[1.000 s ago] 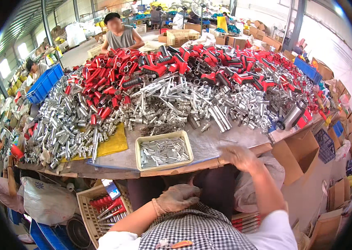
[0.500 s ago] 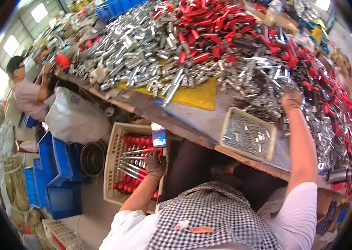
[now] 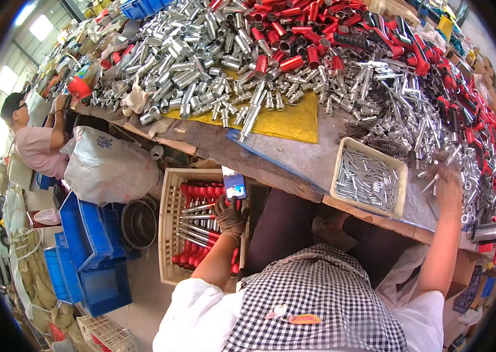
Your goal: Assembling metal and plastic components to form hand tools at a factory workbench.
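Observation:
My left hand, in a dark glove, rests over the right side of a cream plastic crate, its fingers spread. Red-handled tools with silver shafts fill that crate. A phone with a lit screen lies by the crate's far right corner, just beyond my left fingertips. On the right, my gloved right hand is closed around slim silver metal rods at the edge of a heap of small metal parts. Motion blurs its fingers somewhat.
A cream tray of short silver pins stands on the worktable. Silver tubes and red sleeves are heaped behind it. Blue bins, a metal pot and a white sack stand left. Another person works far left.
My right hand has drawn back from the heap toward me, slim rods now showing in it. The left hand's fingers have spread out near the phone. The whole view has shifted slightly.

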### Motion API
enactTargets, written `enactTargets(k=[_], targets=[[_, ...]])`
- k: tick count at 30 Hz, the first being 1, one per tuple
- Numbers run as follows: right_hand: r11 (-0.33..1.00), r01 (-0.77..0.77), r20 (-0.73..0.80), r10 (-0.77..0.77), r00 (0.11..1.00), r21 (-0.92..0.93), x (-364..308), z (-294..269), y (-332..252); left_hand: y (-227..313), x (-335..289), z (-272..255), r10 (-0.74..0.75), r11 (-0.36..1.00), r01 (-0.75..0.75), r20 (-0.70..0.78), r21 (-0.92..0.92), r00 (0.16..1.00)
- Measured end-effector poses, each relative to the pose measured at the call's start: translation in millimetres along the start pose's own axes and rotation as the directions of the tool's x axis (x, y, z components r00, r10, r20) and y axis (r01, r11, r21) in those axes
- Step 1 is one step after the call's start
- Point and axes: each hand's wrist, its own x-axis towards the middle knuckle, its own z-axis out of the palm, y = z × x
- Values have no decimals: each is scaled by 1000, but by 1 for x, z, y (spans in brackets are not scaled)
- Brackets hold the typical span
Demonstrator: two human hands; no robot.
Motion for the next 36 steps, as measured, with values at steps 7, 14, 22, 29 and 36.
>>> enactTargets(k=[7,14,22,29,36], targets=[[909,-255,20,264,964,329,-63,7,-91,-7,0,8,-42,999,42,-3,-14,999],[603,-521,43,628,777,604,-89,26,-69,0,25,-9,-30,997,30,-7,-67,1000],[580,-499,-21,666,746,644,-99,40,-61,6,40,-21,-47,999,46,86,16,995],[361,-419,-3,761,649,833,-91,51,-53,0,-7,-4,55,998,-51,67,-46,996],[387,-269,-25,609,793,882,-81,49,-63,-5,-18,11,56,997,-53,48,-50,997]])
